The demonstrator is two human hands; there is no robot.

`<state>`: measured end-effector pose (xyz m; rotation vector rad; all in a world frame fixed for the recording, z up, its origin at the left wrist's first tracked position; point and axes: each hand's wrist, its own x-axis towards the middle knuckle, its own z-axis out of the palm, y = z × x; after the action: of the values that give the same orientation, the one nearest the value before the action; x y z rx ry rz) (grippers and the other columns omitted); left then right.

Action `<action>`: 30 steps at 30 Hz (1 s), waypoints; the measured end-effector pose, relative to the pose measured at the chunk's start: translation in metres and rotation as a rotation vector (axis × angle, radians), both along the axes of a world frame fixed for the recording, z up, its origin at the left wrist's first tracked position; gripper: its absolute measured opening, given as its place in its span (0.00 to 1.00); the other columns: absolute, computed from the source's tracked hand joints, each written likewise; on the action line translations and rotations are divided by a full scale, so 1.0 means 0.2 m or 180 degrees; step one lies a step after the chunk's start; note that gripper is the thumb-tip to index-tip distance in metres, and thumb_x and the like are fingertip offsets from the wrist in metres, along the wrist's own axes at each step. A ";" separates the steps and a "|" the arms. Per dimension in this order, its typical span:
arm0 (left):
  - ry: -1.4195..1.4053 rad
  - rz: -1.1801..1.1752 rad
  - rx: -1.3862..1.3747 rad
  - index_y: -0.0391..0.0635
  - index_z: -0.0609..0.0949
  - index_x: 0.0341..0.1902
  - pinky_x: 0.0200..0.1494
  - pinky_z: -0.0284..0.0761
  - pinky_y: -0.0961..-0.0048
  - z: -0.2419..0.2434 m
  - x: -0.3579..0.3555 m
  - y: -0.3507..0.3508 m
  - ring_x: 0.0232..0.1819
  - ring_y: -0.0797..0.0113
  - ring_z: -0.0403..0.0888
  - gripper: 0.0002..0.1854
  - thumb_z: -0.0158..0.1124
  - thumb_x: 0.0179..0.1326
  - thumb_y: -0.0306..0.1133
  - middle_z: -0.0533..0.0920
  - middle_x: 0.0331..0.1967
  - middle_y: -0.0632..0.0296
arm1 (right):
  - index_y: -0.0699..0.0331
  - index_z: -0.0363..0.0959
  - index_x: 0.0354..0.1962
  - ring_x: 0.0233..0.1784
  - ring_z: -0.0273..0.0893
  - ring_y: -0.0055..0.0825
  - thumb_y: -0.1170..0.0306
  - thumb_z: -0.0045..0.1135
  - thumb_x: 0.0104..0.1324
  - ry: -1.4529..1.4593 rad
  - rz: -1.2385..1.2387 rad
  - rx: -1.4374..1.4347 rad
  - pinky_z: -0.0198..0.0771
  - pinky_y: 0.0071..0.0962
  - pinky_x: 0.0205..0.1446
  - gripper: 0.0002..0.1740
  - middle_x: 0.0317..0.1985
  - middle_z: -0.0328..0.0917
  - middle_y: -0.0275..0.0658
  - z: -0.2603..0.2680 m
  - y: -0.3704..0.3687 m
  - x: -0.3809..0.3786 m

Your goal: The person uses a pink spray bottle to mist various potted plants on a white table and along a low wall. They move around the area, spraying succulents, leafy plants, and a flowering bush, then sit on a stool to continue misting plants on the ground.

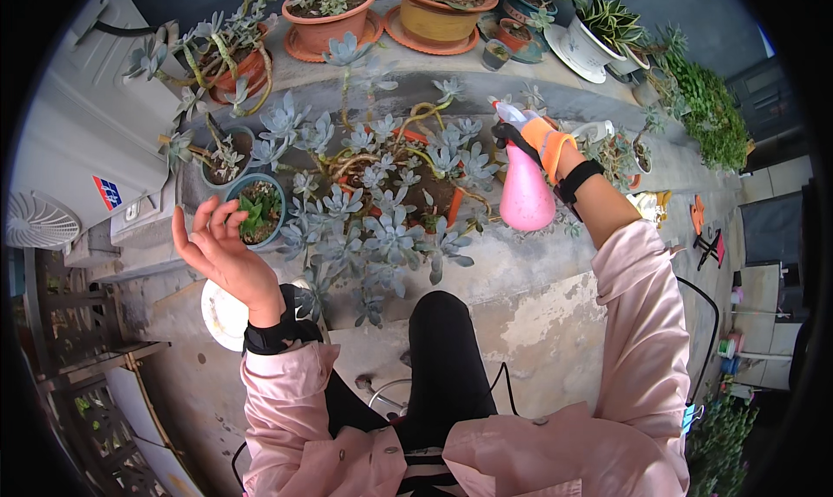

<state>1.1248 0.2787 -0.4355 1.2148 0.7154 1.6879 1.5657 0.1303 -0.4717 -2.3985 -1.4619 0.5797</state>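
My right hand (540, 139), in an orange and black glove, grips the neck of a pink spray bottle (528, 194). The bottle hangs upright, its pale head and red nozzle tip turned to the upper left. Beside it spreads a large grey-green succulent (390, 230) with thick woody stems, growing from an orange rectangular planter (453, 207). My bare left hand (224, 253) is raised with fingers apart and holds nothing. Just past its fingertips stands a round teal pot (281, 194) with a green leafy plant (259, 212). Part of the planter is hidden under the rosettes.
Terracotta pots (328, 19) and a white pot (589, 41) line the concrete ledge (390, 74) behind. A white air-conditioner unit (91, 133) stands at left. A white round object (224, 311) lies below my left hand. A small folding stool (709, 248) is at far right.
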 end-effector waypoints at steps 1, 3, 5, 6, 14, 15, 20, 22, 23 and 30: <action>-0.0005 -0.0011 -0.0002 0.41 0.56 0.68 0.45 0.74 0.71 0.00 0.00 0.00 0.43 0.64 0.78 0.24 0.40 0.75 0.43 0.74 0.51 0.50 | 0.55 0.67 0.59 0.37 0.76 0.39 0.47 0.51 0.63 -0.0237 0.0178 0.0030 0.69 0.33 0.45 0.31 0.34 0.78 0.44 0.05 -0.02 -0.03; 0.0002 0.0004 0.0032 0.41 0.57 0.68 0.45 0.75 0.71 0.00 0.01 0.00 0.43 0.64 0.78 0.24 0.40 0.76 0.42 0.75 0.51 0.50 | 0.56 0.61 0.63 0.40 0.75 0.44 0.52 0.52 0.64 -0.0082 0.0252 0.0046 0.69 0.35 0.44 0.33 0.39 0.77 0.49 0.15 -0.01 -0.14; -0.0066 -0.0029 -0.0015 0.42 0.56 0.68 0.45 0.75 0.71 0.00 0.00 0.00 0.43 0.65 0.78 0.24 0.40 0.75 0.41 0.74 0.51 0.50 | 0.55 0.58 0.63 0.44 0.73 0.57 0.59 0.54 0.64 0.0357 0.0314 0.0027 0.68 0.41 0.46 0.31 0.44 0.75 0.57 0.25 0.03 -0.26; -0.0087 -0.0062 0.0034 0.42 0.56 0.68 0.44 0.75 0.71 0.00 0.00 0.00 0.43 0.65 0.78 0.24 0.40 0.75 0.40 0.74 0.51 0.50 | 0.62 0.64 0.57 0.38 0.75 0.46 0.59 0.56 0.64 -0.0028 0.0559 0.0494 0.68 0.35 0.44 0.27 0.38 0.76 0.53 0.29 0.05 -0.32; -0.0172 -0.0053 -0.0037 0.42 0.56 0.68 0.45 0.75 0.71 0.01 -0.02 0.00 0.44 0.65 0.78 0.24 0.41 0.75 0.40 0.74 0.51 0.51 | 0.55 0.59 0.65 0.32 0.70 0.48 0.61 0.57 0.63 -0.0032 0.0868 0.0694 0.69 0.36 0.41 0.33 0.32 0.74 0.51 0.38 0.23 -0.58; -0.0177 -0.0067 -0.0037 0.42 0.55 0.69 0.46 0.74 0.71 0.01 -0.03 0.00 0.44 0.66 0.77 0.24 0.40 0.75 0.39 0.74 0.51 0.51 | 0.54 0.57 0.66 0.33 0.70 0.53 0.61 0.56 0.63 0.0093 0.0870 0.0659 0.69 0.38 0.41 0.34 0.32 0.74 0.53 0.38 0.23 -0.59; -0.0235 -0.0107 -0.0029 0.41 0.55 0.69 0.46 0.74 0.71 0.01 -0.06 0.00 0.44 0.66 0.77 0.23 0.39 0.75 0.37 0.74 0.51 0.50 | 0.58 0.57 0.66 0.34 0.67 0.35 0.58 0.56 0.64 0.0296 0.1213 0.1195 0.68 0.30 0.42 0.35 0.34 0.74 0.43 0.35 0.32 -0.61; -0.0259 -0.0128 -0.0033 0.41 0.55 0.69 0.46 0.75 0.71 0.02 -0.07 0.00 0.45 0.65 0.77 0.23 0.39 0.75 0.37 0.73 0.51 0.50 | 0.59 0.58 0.67 0.32 0.66 0.28 0.57 0.56 0.65 0.0374 0.1097 0.1158 0.68 0.28 0.41 0.36 0.33 0.74 0.41 0.34 0.35 -0.61; -0.0282 -0.0132 -0.0043 0.41 0.55 0.69 0.46 0.75 0.70 0.02 -0.07 0.00 0.45 0.65 0.77 0.23 0.39 0.75 0.37 0.73 0.51 0.50 | 0.59 0.58 0.67 0.31 0.66 0.30 0.57 0.56 0.65 0.0500 0.0934 0.1093 0.68 0.29 0.40 0.35 0.32 0.74 0.42 0.34 0.37 -0.61; -0.0311 -0.0054 -0.0020 0.42 0.57 0.68 0.45 0.74 0.71 0.02 -0.11 0.02 0.44 0.65 0.77 0.23 0.40 0.76 0.41 0.74 0.51 0.51 | 0.59 0.66 0.58 0.31 0.66 0.33 0.72 0.56 0.64 0.0510 0.0260 0.0606 0.70 0.30 0.44 0.23 0.32 0.75 0.42 0.41 0.43 -0.71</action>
<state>1.1028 0.2826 -0.4320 1.1229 0.6488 1.7172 1.4241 0.2168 -0.3903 -2.1060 -1.4801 0.6068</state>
